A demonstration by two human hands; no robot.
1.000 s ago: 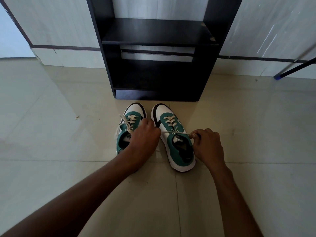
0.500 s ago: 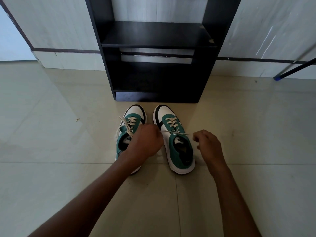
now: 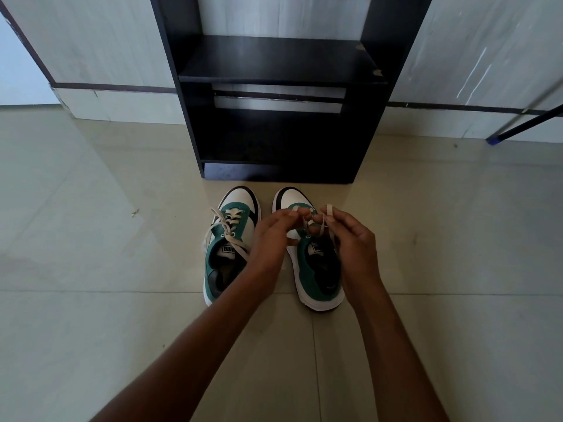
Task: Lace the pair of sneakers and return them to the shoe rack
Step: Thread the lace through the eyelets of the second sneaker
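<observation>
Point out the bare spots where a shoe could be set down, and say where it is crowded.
Free: the shoe rack's upper shelf and lower bay, and the floor tiles left of the left sneaker and right of the right sneaker. Crowded: over the right sneaker, where the left hand and right hand pinch its lace.

You have two sneakers: the left sneaker [image 3: 229, 245] and the right sneaker [image 3: 316, 269], side by side on the floor. Each carries one white lace, so two laces: the left lace [image 3: 229, 228] and the right lace [image 3: 323, 222]. Two hands are in view, your left hand [image 3: 271, 236] and your right hand [image 3: 355, 239]. You face one black shoe rack [image 3: 280, 95] with two shelves showing. One dark pole [image 3: 524, 121] leans in at the right edge.
</observation>
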